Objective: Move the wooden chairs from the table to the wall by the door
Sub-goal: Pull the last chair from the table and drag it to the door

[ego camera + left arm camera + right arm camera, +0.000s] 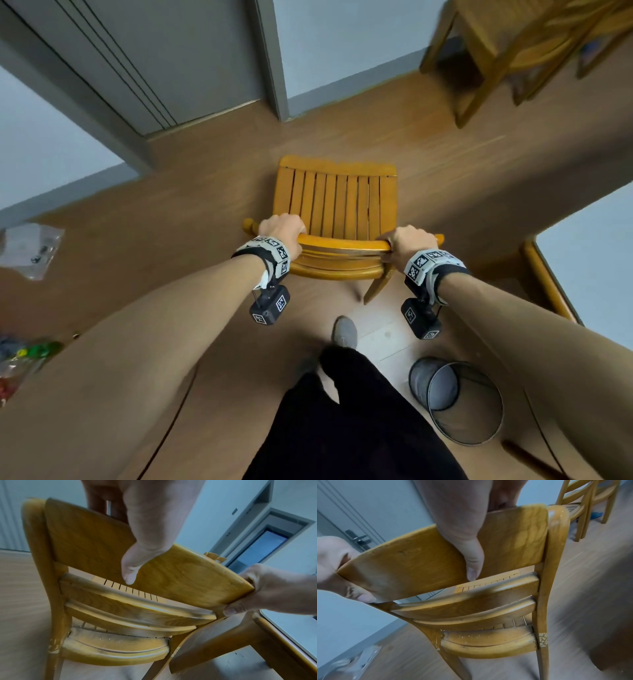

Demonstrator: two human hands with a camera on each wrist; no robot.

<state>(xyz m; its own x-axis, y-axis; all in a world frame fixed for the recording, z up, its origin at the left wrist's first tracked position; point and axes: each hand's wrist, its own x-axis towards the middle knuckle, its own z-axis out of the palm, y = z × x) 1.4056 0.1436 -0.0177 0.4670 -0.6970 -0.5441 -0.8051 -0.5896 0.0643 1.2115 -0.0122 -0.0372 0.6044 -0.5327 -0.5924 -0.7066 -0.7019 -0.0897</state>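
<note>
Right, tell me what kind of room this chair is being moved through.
Probably a plain indoor room, an office or meeting room rather than a workshop. It has wood-look flooring, a grey door in pale walls, matching wooden chairs beyond the held chair, and a mesh wastebasket.

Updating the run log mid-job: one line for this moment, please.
left hand: grips top rail | right hand: grips top rail | chair: facing door | other chairs: by wall

The chair (335, 202) stood before the door (164, 58), 2 more chairs (524, 44) right, bin (455, 401) behind it.
</note>
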